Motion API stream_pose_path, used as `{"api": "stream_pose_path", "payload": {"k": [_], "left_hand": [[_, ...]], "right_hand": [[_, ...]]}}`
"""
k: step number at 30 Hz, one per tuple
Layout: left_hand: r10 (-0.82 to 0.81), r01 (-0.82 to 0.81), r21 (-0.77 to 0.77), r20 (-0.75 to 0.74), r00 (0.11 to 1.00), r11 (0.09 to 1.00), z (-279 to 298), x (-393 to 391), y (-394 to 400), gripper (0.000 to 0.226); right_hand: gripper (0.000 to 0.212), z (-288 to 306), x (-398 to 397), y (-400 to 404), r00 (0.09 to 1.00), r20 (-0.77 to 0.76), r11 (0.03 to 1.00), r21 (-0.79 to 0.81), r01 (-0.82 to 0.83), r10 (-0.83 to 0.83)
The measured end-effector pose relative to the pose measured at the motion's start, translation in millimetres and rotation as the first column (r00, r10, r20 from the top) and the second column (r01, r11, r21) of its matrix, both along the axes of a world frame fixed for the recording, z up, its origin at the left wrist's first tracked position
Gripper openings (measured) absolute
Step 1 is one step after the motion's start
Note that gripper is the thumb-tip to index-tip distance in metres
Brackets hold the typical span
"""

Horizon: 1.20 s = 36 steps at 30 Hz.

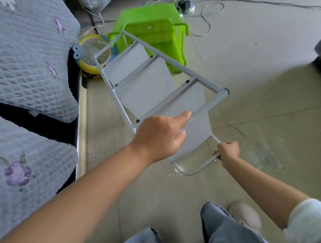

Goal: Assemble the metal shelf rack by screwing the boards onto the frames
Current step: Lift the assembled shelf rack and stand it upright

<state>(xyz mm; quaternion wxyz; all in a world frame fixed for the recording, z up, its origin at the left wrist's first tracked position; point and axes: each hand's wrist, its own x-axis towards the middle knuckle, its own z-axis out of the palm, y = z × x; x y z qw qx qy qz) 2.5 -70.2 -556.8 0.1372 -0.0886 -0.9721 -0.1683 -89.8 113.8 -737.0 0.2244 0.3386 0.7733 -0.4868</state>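
Note:
A white metal shelf rack (154,81) is held tilted above the floor, with three grey boards (145,87) fixed between its two tube frames by black screws (187,81). My left hand (160,136) grips the near end bar of the upper frame, fingers curled over it. Lower down, my right hand (228,151) grips the thin curved tube of the lower frame (194,171). The far end of the rack points toward a green stool.
A green plastic stool (156,30) lies on its side behind the rack. A small yellow fan (93,52) stands by a sofa with a quilted grey cover (27,71) on the left. Cables (207,19) trail over the tiled floor. My legs and a shoe (245,216) are below.

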Motion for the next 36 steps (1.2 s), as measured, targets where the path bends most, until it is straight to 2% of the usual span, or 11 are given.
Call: {"api": "stream_pose_path", "payload": {"k": [3, 5, 7, 12, 16, 21, 24, 26, 30, 33, 36], "left_hand": [[0.026, -0.029, 0.054, 0.069, 0.997, 0.998, 35, -8, -7, 0.039], [0.05, -0.058, 0.077, 0.102, 0.994, 0.995, 58, -12, -12, 0.038], [0.084, -0.093, 0.067, 0.126, 0.988, 0.993, 81, -15, -18, 0.034], [0.234, -0.238, 0.017, 0.124, 0.964, 0.971, 134, -18, -40, 0.039], [0.412, -0.42, -0.005, 0.198, 0.889, 0.908, 162, -10, -59, 0.025], [0.518, -0.567, 0.033, 0.364, 0.774, 0.823, 168, 22, -86, 0.027], [0.539, -0.628, 0.045, 0.469, 0.7, 0.777, 153, 48, -95, 0.031], [0.55, -0.683, 0.044, 0.557, 0.623, 0.729, 141, 62, -101, 0.022], [0.613, -0.771, 0.013, 0.598, 0.516, 0.637, 131, 75, -127, 0.02], [0.649, -0.788, -0.057, 0.605, 0.461, 0.613, 131, 79, -156, 0.022], [0.679, -0.796, -0.132, 0.614, 0.402, 0.591, 134, 69, -172, 0.016]], "right_hand": [[0.018, 46, 7, 10, 0.998, 0.038, 0.998, 0.04, 0.051, -0.052], [0.012, 78, 15, 15, 0.996, 0.051, 0.995, 0.069, 0.065, -0.069], [0.007, 108, 20, 19, 0.996, 0.064, 0.993, 0.104, 0.054, -0.061], [0.014, 187, 22, 22, 0.998, 0.069, 0.985, 0.173, -0.012, 0.0], [0.017, 247, 11, 18, 0.998, 0.043, 0.974, 0.223, -0.048, 0.039], [0.023, 308, 1, 0, 0.98, -0.007, 0.925, 0.333, -0.183, 0.197], [0.031, 331, 0, -17, 0.955, -0.027, 0.882, 0.392, -0.261, 0.294], [0.03, 338, -1, -32, 0.937, -0.034, 0.854, 0.425, -0.302, 0.348], [0.028, 346, -8, -73, 0.881, -0.054, 0.787, 0.478, -0.39, 0.469], [0.026, 344, -15, -106, 0.861, -0.099, 0.802, 0.43, -0.414, 0.498], [0.012, 334, -19, -124, 0.879, -0.137, 0.852, 0.353, -0.387, 0.456]]}}
